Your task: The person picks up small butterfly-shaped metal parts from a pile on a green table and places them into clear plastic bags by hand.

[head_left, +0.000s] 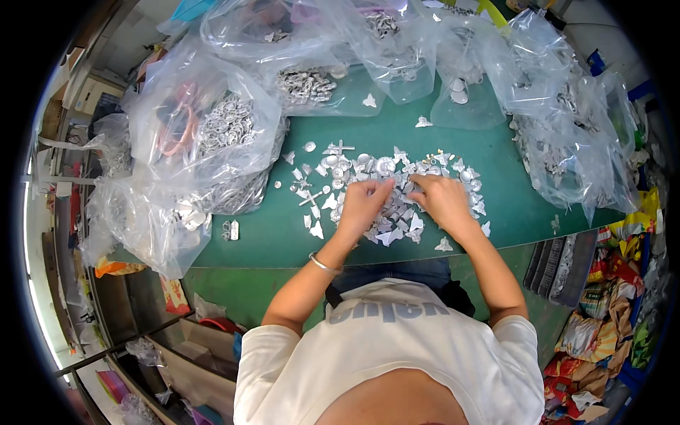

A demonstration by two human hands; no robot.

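The green table point(510, 212) carries a loose pile of small silver metal parts point(386, 170) at its centre, spread roughly from 9 o'clock to 3 o'clock in front of the person. The left hand point(363, 202) lies palm-down on the pile, fingers curled onto the pieces; whether it grips one cannot be determined. The right hand point(443, 198) rests on the pile at 3 o'clock of the left hand, fingers bent onto the parts and close to the left fingertips; its grasp is likewise not visible. A silver bangle point(324, 265) sits on the left wrist. Clear plastic bags point(205, 120) holding more silver parts ring the pile from 9 o'clock through 12 o'clock to 3 o'clock. Judged from hand position, the step in hand is sorting through the pile. Any further pick calls for fingertip separation of one piece from overlapping neighbours.
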